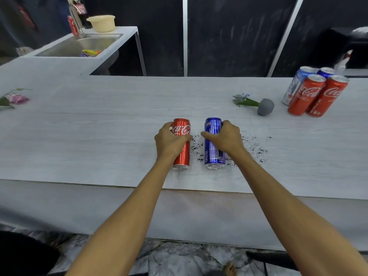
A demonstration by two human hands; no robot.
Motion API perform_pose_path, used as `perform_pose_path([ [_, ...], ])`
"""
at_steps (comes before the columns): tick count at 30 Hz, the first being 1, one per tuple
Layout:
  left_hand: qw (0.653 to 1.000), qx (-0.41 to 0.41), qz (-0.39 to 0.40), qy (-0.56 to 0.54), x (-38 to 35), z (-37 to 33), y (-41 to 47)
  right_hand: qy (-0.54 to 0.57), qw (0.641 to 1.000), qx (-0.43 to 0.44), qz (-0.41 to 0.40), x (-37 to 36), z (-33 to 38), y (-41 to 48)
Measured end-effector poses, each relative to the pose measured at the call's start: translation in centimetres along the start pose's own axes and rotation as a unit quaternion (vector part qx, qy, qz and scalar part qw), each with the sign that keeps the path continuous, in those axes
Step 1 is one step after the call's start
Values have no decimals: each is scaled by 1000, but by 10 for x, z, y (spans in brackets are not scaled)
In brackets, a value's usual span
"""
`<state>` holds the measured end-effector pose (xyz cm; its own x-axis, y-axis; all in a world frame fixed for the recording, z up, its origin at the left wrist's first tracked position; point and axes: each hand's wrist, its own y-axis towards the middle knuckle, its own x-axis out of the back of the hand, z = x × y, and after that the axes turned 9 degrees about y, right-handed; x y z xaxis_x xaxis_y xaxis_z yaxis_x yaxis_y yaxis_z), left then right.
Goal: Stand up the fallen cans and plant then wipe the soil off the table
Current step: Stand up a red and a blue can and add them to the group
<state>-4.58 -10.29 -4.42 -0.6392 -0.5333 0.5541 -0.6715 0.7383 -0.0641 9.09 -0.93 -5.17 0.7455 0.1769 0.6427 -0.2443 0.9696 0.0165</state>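
Head view: both forearms reach forward over the near edge of the pale wood-grain table (99,136). The left hand (170,141) is wrapped over a red Coca-Cola can (182,144) lying on its side, fingers curled round its far side and thumb across the label. The right hand (226,137) grips a blue Pepsi can (214,143) in the same way, also lying flat, just right of the red one, the two cans parallel and apart. The hands cover the middle of each can; whether either can is lifted off the table cannot be told.

Dark soil (253,144) is scattered between the two cans and right of the blue can. Beyond the soil, to the right, a small plant (253,103) lies toppled, its grey round pot pointing right and leaves left. Further right of it stand four upright cans (316,92), two red in front, two blue-and-white behind. Far left of the red can, a pink flower (16,98) lies at the table edge, partly cut off by the frame.
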Motion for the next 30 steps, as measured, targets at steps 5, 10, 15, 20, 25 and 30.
perform_pose_path([
  [5,999,-48,-5,-15,-1,-20,1,60,996,55,-28,13,4,3],
  [10,996,-74,-6,-54,-10,-35,3,139,986,70,-52,34,0,3],
  [15,991,-112,11,-66,-31,-56,4,169,978,95,-80,60,-14,9],
  [20,985,-153,44,-66,-68,-82,2,178,971,107,-117,88,-37,17],
  [25,976,-196,68,-60,-115,-112,0,170,965,105,-168,123,-68,27],
  [30,969,-218,105,-44,-167,-143,-1,148,961,87,-215,161,-103,41],
])
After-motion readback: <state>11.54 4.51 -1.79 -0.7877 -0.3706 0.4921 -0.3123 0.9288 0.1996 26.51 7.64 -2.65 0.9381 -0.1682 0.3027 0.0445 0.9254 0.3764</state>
